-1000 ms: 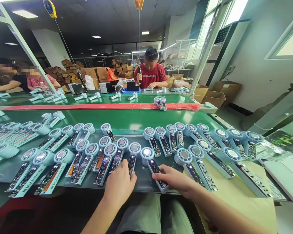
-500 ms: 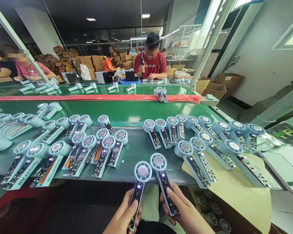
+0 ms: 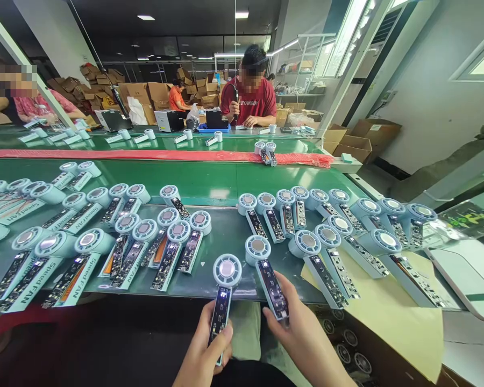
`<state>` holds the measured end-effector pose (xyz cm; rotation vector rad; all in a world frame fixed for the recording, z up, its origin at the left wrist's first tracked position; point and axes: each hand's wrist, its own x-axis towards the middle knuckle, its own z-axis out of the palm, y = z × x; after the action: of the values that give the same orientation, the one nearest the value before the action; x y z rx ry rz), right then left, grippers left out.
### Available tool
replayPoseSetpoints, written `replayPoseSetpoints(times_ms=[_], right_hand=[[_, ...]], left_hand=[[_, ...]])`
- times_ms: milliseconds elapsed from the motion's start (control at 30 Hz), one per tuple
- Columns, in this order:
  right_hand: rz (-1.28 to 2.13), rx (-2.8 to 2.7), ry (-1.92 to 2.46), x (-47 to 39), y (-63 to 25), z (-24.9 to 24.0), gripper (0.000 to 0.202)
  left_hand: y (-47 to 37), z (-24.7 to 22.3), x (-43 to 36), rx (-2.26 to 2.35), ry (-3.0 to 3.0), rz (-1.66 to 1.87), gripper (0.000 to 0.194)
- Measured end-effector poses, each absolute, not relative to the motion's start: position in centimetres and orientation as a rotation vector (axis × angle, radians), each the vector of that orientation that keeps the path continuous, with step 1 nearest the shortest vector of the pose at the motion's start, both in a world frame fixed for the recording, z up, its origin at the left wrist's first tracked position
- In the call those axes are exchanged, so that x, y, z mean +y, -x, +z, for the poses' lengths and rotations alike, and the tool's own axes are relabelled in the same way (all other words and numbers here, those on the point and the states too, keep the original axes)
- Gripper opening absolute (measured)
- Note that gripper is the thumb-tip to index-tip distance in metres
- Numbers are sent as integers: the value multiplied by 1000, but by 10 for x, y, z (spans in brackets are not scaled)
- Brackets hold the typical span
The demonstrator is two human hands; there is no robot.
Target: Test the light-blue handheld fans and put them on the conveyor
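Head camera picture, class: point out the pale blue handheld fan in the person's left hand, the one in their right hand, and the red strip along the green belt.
Pale blue handheld fan in left hand [image 3: 227, 270], head view, round fan head.
Pale blue handheld fan in right hand [image 3: 258, 249], head view, round fan head.
Red strip [image 3: 145, 155], head view, its middle stretch.

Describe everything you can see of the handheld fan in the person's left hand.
The fan is pale blue plastic with a round grilled head above a long flat handle. The handle's face is open, showing a dark circuit board with a small lit blue display. It is held nearly upright over the table edge, head away from the person, gripped low on the handle by the left hand. Nothing else touches it.
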<state>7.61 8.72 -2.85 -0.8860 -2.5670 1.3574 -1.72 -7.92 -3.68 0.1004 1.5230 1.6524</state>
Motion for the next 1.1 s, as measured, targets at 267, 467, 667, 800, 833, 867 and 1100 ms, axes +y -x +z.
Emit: replayPoseSetpoints(times_ms=[267,467,667,800,833,867,1100], right_hand=[[414,-2586,480,116,-35,-14,51],[513,-2663,339,112,-1,9,45],[756,-2491,495,122,-15,5,35],[1089,-2375,723,135,-28,-6,31],[1187,-2369,743,138,-29,-9,30],[1278,-2364,754,141,-28,-11,29],[1682,-2301,758,149,-12,-19,28]], left_hand=[[23,-32,-79,1613,-106,1651,64],[23,-25,-81,1618,-109,1574,56],[26,-28,-79,1655,-77,1626,67],[29,-31,-77,1684,-80,1641,60],[29,-31,-77,1676,-84,1648,59],[29,-31,-76,1664,-83,1654,59],[26,-31,-76,1644,-59,1613,59]])
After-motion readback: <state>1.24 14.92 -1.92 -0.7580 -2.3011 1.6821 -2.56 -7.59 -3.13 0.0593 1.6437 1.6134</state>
